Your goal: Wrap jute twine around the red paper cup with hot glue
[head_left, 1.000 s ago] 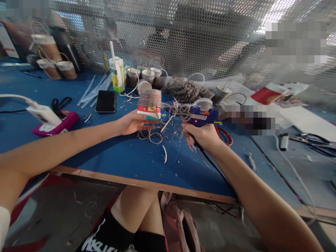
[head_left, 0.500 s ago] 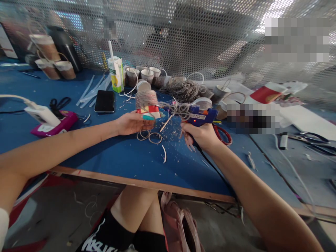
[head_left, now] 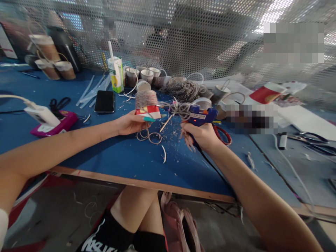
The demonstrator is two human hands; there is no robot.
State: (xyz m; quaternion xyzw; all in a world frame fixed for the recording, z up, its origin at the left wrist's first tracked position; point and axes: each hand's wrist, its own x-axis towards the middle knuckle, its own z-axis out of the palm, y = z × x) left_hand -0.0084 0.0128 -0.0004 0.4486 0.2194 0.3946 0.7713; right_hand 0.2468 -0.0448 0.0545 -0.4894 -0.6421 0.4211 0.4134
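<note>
My left hand [head_left: 130, 122] is closed on a red and white cup [head_left: 149, 111], whose other part is wound with grey-pink cord [head_left: 146, 99]. A teal thing, perhaps a finger covering, shows at its thumb. Loose cord loops [head_left: 154, 137] hang below that hand. My right hand [head_left: 201, 134] grips a blue glue gun [head_left: 201, 116] with a small red light lit; its nozzle end points at the wound cord, close to or touching it. Grey cord in front of the gun partly hides the nozzle.
Behind lie a heap of grey cord [head_left: 185, 90], small cups [head_left: 147, 75] and a drink carton [head_left: 115, 75]. A phone [head_left: 104, 101] and a magenta power strip [head_left: 63, 123] sit left. Scissors [head_left: 312, 137] lie right. A black cable runs off the gun.
My left thumb has shifted slightly on the cup, and the cup has turned a little. The cord loops below have moved slightly. My right hand has barely moved.
</note>
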